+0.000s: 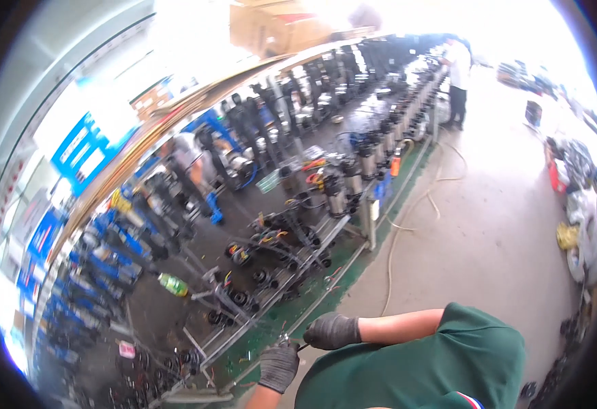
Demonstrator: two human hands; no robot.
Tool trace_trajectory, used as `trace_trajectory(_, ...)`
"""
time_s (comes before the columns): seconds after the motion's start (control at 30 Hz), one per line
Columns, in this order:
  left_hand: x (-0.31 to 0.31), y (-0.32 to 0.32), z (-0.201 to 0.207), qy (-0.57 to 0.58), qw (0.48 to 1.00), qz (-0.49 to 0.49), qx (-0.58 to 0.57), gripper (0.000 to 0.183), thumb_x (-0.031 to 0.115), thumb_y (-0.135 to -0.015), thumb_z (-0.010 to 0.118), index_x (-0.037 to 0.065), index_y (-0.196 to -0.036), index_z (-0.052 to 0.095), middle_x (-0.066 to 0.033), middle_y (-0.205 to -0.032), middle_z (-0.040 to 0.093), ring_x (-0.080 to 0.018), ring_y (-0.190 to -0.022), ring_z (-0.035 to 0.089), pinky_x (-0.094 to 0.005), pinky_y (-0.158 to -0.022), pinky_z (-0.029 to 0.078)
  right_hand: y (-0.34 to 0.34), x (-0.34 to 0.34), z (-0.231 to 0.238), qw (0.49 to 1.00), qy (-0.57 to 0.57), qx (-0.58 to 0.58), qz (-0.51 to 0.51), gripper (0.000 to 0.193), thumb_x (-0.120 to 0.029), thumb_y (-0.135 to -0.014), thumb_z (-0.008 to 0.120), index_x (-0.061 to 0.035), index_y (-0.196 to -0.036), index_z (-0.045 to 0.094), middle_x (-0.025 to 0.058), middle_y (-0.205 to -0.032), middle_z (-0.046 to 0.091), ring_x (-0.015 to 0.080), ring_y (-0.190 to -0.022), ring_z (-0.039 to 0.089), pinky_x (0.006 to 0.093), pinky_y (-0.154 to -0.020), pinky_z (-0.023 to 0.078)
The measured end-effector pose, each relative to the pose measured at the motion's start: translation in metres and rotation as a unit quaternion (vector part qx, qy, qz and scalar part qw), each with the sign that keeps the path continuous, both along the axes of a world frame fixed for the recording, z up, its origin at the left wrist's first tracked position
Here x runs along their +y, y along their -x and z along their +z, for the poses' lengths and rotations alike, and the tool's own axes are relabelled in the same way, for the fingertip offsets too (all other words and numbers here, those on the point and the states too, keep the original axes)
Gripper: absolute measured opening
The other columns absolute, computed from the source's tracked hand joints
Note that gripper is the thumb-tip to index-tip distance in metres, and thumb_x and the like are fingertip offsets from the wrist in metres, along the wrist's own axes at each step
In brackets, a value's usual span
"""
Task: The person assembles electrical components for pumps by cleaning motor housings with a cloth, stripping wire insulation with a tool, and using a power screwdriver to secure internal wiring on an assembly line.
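Two dark grey work gloves cover my hands, held close together low in the view beside the rack's edge. My left hand is closed, and a small shiny metallic piece juts up from its fingers. Just to the right and a little higher, my right hand is curled closed. A short black part shows in the gap between the hands. What kind of thing either hand holds is too small and blurred to tell.
A long metal rack with black wheeled parts and wires runs along my left. A green bottle lies on it. Silvery cylinders line its far part. A pale hose crosses the floor. Another person stands far ahead beside the rack.
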State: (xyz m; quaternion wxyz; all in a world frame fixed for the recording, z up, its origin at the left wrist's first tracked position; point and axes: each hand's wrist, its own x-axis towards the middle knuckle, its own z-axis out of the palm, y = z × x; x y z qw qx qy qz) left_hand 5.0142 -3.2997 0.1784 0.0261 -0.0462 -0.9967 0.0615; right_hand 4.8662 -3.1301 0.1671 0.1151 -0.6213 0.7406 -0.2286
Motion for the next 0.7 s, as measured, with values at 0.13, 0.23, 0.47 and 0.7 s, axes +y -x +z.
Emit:
trace_trajectory(0.13, 0.019, 0.066, 0.000, -0.017, 1.000, -0.004, 0.005, 0.016, 0.020, -0.077, 0.064, 0.014, -0.090, 0.072, -0.0106, -0.082, 0.069, -0.0328, -0.078, 0.067, -0.0467, -0.072, 0.052, 0.052, 0.031, 0.012, 0.999, 0.013, -0.016, -0.027, 0.016, -0.023, -0.085, 0.061, -0.0095, -0.087, 0.070, 0.0167, -0.077, 0.068, 0.0406, -0.073, 0.067, 0.0491, -0.064, 0.053)
trace_trajectory(0.23, 0.050, 0.128, 0.007, -0.037, 0.997, -0.036, 0.060, 0.014, 0.018, -0.073, 0.063, 0.014, -0.085, 0.069, -0.0109, -0.081, 0.068, -0.0322, -0.081, 0.066, -0.0474, -0.074, 0.050, 0.102, 0.065, 0.001, 0.996, 0.035, -0.012, -0.078, 0.016, -0.023, -0.084, 0.062, -0.0092, -0.083, 0.069, 0.0165, -0.078, 0.067, 0.0403, -0.073, 0.067, 0.0505, -0.064, 0.052)
trace_trajectory(0.47, 0.148, 0.288, -0.004, -0.045, 0.975, -0.184, 0.114, 0.018, 0.022, -0.075, 0.067, 0.011, -0.089, 0.071, -0.0161, -0.078, 0.064, -0.0370, -0.077, 0.064, -0.0493, -0.069, 0.050, 0.211, 0.205, -0.001, 0.955, 0.110, 0.011, -0.276, 0.012, -0.018, -0.081, 0.064, -0.0065, -0.080, 0.067, 0.0167, -0.077, 0.066, 0.0400, -0.075, 0.067, 0.0485, -0.062, 0.054)
trace_trajectory(0.7, 0.295, 0.422, 0.001, -0.431, 0.875, -0.206, -0.084, 0.025, 0.022, -0.092, 0.068, 0.002, -0.108, 0.065, -0.0134, -0.097, 0.070, -0.0268, -0.078, 0.068, -0.0373, -0.070, 0.055, 0.231, 0.363, -0.013, 0.843, 0.155, -0.003, -0.516, 0.014, -0.021, -0.089, 0.061, -0.0086, -0.082, 0.062, 0.0173, -0.077, 0.063, 0.0417, -0.072, 0.064, 0.0514, -0.061, 0.051)
